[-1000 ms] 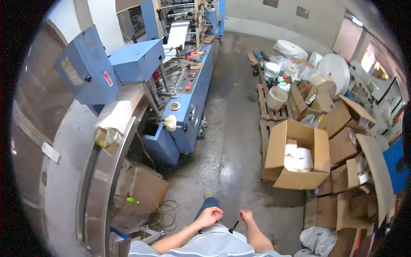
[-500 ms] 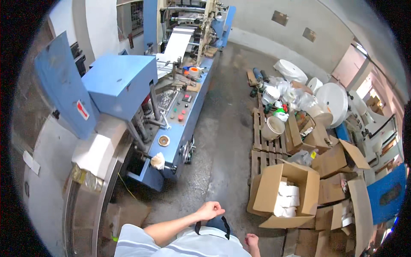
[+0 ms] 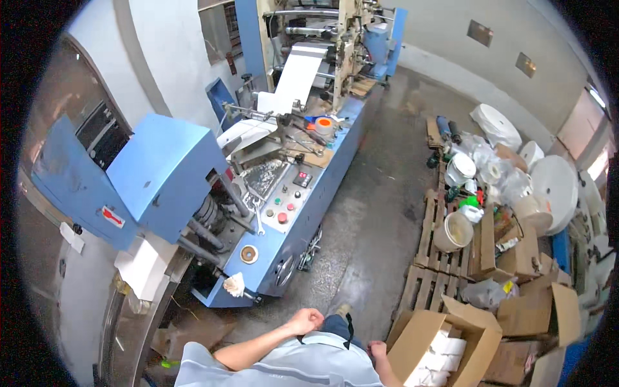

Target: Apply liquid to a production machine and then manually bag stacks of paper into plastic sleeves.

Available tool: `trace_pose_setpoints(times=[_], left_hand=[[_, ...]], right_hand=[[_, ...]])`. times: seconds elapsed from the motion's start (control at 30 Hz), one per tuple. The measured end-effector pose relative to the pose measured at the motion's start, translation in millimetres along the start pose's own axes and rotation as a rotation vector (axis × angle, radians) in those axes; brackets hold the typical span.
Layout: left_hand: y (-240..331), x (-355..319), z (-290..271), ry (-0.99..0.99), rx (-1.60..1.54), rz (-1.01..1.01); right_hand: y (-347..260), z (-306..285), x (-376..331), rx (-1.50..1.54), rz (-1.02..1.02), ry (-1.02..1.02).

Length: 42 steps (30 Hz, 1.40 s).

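My left hand [image 3: 305, 321] is in front of my waist, its fingers curled in and nothing showing in them. Lower, at my right side, is my right hand [image 3: 377, 350], also loosely closed, with no object visible in it. Neither hand touches the blue machine [image 3: 242, 271] ahead on the left. On the machine's near end lie a brown ring [image 3: 249, 254], a crumpled white wad [image 3: 235, 284] and a wrench [image 3: 259, 218]. Closest to my right hand is an open cardboard box [image 3: 412, 338] with white paper bundles [image 3: 445, 355] inside.
A white paper web [image 3: 300, 74] runs through the machine's far part. A control panel [image 3: 288, 203] with buttons sits on its top. Along the right are wooden pallets [image 3: 422, 284], a white bucket [image 3: 453, 232], plastic bags and large white rolls [image 3: 553, 193]. Grey floor [image 3: 361, 213] runs between.
My view has turned left and moved forward, so the machine appears nearer and the boxes sit further right and lower. A foot now shows below. Both hands remain closed.
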<state>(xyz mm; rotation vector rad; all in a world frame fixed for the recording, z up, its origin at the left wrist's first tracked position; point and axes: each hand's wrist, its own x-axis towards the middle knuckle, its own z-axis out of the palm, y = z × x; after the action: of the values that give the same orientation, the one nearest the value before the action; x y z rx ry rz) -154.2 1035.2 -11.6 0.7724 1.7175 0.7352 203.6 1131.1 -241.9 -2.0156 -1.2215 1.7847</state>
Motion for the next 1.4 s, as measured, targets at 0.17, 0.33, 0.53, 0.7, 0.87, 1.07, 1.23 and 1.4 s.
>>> trace_pose_setpoints(times=[0.17, 0.33, 0.53, 0.7, 0.87, 1.07, 1.23, 1.4], left_hand=[[75, 87, 0, -0.058, -0.049, -0.023], [125, 174, 2, -0.086, -0.166, 0.01], [138, 304, -10, -0.034, -0.315, 0.079], [193, 423, -43, -0.013, -0.214, 0.047], [317, 521, -81, -0.021, 0.087, 0.273], [431, 621, -120, -0.07, 0.105, 0.326], [445, 701, -128, 0.043, 0.048, 0.33], [471, 778, -133, 0.069, 0.095, 0.133]], right_hand=[[-130, -39, 111, -0.08, -0.166, -0.153], [-234, -52, 182, 0.062, -0.08, -0.08], [-278, -64, 271, -0.059, -0.121, -0.053], [-354, -80, 282, -0.142, 0.031, -0.259], [-443, -108, 324, 0.012, -0.059, -0.048], [-546, -116, 393, 0.186, -0.056, -0.011], [-535, -130, 523, 0.103, -0.399, -0.084], [-591, -171, 651, -0.35, -0.205, -0.127]])
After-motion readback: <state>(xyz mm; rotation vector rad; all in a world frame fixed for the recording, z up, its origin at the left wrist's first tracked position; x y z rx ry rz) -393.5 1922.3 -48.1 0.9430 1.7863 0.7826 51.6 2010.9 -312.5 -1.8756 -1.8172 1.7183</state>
